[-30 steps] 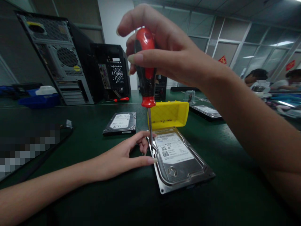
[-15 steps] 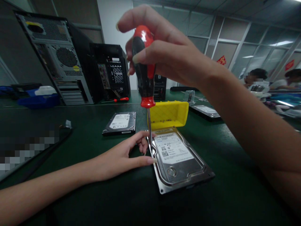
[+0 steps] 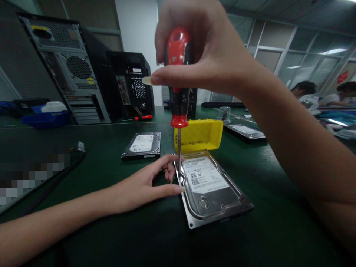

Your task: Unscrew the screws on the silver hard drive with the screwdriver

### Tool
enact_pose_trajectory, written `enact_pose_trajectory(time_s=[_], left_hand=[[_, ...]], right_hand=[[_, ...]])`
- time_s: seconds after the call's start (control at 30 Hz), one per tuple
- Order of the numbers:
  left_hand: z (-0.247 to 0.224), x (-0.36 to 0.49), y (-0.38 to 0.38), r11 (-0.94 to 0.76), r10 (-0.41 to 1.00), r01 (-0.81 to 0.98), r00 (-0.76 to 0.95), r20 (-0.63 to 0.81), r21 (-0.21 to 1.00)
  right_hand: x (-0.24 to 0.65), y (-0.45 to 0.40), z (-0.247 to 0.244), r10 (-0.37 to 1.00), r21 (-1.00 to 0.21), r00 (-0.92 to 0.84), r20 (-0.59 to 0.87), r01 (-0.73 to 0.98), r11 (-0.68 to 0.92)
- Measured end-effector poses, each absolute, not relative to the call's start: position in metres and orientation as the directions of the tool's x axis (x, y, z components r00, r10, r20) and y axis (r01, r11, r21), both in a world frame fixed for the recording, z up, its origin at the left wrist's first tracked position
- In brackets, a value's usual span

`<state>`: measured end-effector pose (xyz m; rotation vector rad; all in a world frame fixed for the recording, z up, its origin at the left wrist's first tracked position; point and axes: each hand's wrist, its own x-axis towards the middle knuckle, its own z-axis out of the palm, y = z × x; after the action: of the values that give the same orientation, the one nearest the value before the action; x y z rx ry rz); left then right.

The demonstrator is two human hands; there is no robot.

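A silver hard drive (image 3: 211, 202) with a white label lies flat on the green table, label side up. My left hand (image 3: 155, 181) holds its left edge, index fingertip and thumb pressed on the metal and the other fingers curled beside it. Above it, my right hand (image 3: 200, 55) is wrapped round the red and black handle of a screwdriver (image 3: 179, 107), thumb stretched across the front. The screwdriver stands nearly upright, its tip at the drive's left edge between my left thumb and index finger. Whether a screw sits under the tip is too small to tell.
Behind the drive, a yellow bin (image 3: 200, 135) lies with several small screws inside. Other hard drives rest at left (image 3: 141, 144) and right (image 3: 244, 131). Computer cases (image 3: 80, 70), a red-handled screwdriver (image 3: 143, 117) and a clear cup (image 3: 224, 115) stand or lie farther back. People sit at far right.
My right hand has rolled round the screwdriver handle, its fingers now curled behind and its thumb across the front. The handle has shifted slightly right. My left hand and the drive stay put.
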<state>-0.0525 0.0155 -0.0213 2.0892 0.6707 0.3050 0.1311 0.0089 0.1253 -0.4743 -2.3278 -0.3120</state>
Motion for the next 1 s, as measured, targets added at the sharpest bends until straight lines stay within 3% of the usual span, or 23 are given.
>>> enact_pose_trajectory(time_s=[0.13,0.23,0.33,0.4,0.8,1.0], left_hand=[[-0.023,-0.053,0.017,-0.459,0.558,0.34,0.829,-0.031,0.821],[-0.025,-0.054,0.018,-0.464,0.557,0.331,0.83,-0.02,0.822],[-0.026,-0.054,0.018,-0.466,0.559,0.324,0.829,-0.01,0.823],[-0.025,-0.054,0.017,-0.463,0.557,0.323,0.831,-0.013,0.825],[-0.027,-0.055,0.018,-0.46,0.554,0.324,0.832,-0.018,0.827],[-0.027,-0.055,0.018,-0.473,0.551,0.318,0.834,-0.005,0.822]], right_hand=[[0.128,0.003,0.124,0.215,0.249,-0.651,0.728,0.544,0.802],[0.128,-0.003,0.123,0.247,0.115,-0.635,0.732,0.473,0.874],[0.133,-0.007,0.125,0.318,-0.102,-0.713,0.625,0.328,0.939],[0.136,-0.009,0.128,0.362,-0.172,-0.758,0.543,0.321,0.931],[0.136,-0.001,0.125,0.322,-0.193,-0.726,0.608,0.259,0.947],[0.134,-0.006,0.128,0.317,-0.122,-0.71,0.629,0.313,0.942]])
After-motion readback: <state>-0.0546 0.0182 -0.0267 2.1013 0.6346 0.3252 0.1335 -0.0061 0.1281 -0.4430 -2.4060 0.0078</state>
